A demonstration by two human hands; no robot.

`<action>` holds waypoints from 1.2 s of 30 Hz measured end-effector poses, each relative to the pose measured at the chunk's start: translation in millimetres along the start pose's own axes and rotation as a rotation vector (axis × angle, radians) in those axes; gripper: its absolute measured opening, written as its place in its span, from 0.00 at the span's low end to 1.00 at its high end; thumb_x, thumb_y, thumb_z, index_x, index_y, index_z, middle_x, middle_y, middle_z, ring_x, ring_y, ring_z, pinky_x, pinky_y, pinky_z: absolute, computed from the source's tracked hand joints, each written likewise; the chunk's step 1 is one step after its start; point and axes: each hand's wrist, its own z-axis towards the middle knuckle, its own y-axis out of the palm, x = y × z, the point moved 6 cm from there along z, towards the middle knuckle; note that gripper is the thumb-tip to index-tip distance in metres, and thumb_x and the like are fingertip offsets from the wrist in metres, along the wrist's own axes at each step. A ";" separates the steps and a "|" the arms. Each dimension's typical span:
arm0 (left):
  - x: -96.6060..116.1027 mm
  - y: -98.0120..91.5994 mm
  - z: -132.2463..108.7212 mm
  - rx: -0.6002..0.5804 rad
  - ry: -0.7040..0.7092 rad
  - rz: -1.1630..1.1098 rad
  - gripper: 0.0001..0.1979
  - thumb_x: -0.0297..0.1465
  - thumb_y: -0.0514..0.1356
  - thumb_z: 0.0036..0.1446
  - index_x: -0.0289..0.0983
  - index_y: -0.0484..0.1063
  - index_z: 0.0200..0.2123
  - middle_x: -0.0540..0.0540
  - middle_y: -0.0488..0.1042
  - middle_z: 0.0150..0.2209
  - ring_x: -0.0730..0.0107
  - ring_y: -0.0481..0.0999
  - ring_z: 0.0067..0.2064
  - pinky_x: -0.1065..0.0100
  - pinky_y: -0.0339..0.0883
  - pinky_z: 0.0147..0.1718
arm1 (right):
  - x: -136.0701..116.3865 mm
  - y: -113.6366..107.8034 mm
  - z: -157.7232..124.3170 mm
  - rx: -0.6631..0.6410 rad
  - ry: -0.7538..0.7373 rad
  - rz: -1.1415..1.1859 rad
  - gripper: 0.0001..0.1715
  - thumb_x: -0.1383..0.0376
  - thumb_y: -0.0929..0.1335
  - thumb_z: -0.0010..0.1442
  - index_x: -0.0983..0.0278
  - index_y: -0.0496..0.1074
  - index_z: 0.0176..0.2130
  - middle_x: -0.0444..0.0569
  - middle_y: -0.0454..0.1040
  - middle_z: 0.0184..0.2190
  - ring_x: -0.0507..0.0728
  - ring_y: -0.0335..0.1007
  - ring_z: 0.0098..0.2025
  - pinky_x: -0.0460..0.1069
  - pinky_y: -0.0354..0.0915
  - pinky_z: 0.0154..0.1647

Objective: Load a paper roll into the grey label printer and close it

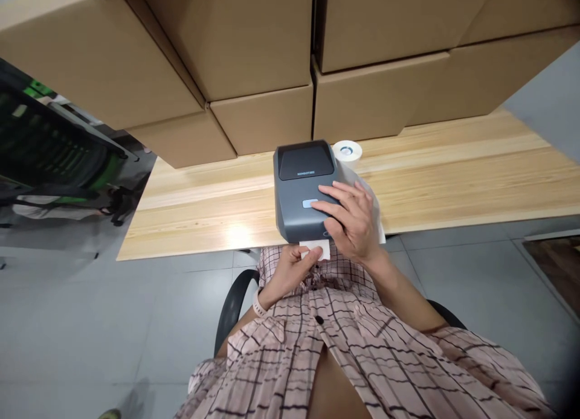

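Observation:
A dark grey label printer [296, 195] sits at the front edge of the wooden table, with a pale blue button [309, 203] on its top. My right hand [351, 220] lies over the printer's right side, fingers stretched out, one fingertip at the button. A white paper label [317, 245] sticks out of the printer's front. My left hand [295, 265] pinches this label between thumb and fingers, just below the printer. Behind my right hand, a strip of white paper [378, 217] lies along the printer's right side.
A white paper roll [347, 152] stands on the table [194, 214] behind the printer's right corner. Several large cardboard boxes [263, 117] are stacked along the table's back. A dark chair [49, 147] is on the left, over a grey tiled floor [181, 322].

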 end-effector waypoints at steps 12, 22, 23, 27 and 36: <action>23.1 -61.1 -3.5 0.637 0.538 0.033 0.21 0.44 0.58 0.73 0.43 0.77 0.61 0.41 0.76 0.64 0.57 0.73 0.68 0.54 0.67 0.67 | 3.4 7.6 6.9 -0.135 0.034 0.133 0.18 0.55 0.62 0.77 0.57 0.77 0.54 0.49 0.71 0.71 0.66 0.58 0.77 0.70 0.57 0.76; 35.4 -76.9 42.1 0.610 0.403 -0.106 0.22 0.44 0.58 0.72 0.44 0.75 0.63 0.41 0.73 0.69 0.54 0.70 0.72 0.51 0.64 0.72 | 11.7 -20.6 23.0 -0.128 -0.019 0.269 0.40 0.41 0.53 0.76 0.45 0.44 0.79 0.46 0.46 0.82 0.67 0.45 0.82 0.72 0.51 0.79; 34.8 -80.5 51.3 0.599 0.381 -0.108 0.21 0.42 0.61 0.70 0.43 0.76 0.62 0.40 0.74 0.68 0.54 0.71 0.71 0.50 0.64 0.71 | 10.8 -21.9 35.3 -0.134 -0.053 0.257 0.40 0.40 0.53 0.76 0.46 0.44 0.79 0.47 0.45 0.82 0.67 0.43 0.82 0.73 0.49 0.80; 33.5 -85.9 87.9 0.500 0.315 -0.119 0.22 0.35 0.66 0.60 0.41 0.76 0.58 0.38 0.77 0.62 0.52 0.75 0.66 0.48 0.66 0.69 | 13.0 -23.5 98.5 -0.073 -0.107 0.244 0.45 0.36 0.51 0.74 0.53 0.51 0.77 0.52 0.48 0.81 0.68 0.42 0.82 0.72 0.45 0.81; 44.6 -78.4 105.3 0.381 0.323 0.042 0.30 0.34 0.68 0.56 0.37 0.72 0.62 0.33 0.75 0.64 0.50 0.76 0.64 0.48 0.69 0.64 | 58.2 -5.6 227.7 0.043 0.228 0.405 0.40 0.35 0.50 0.74 0.52 0.67 0.65 0.48 0.77 0.61 0.61 0.73 0.64 0.58 0.66 0.69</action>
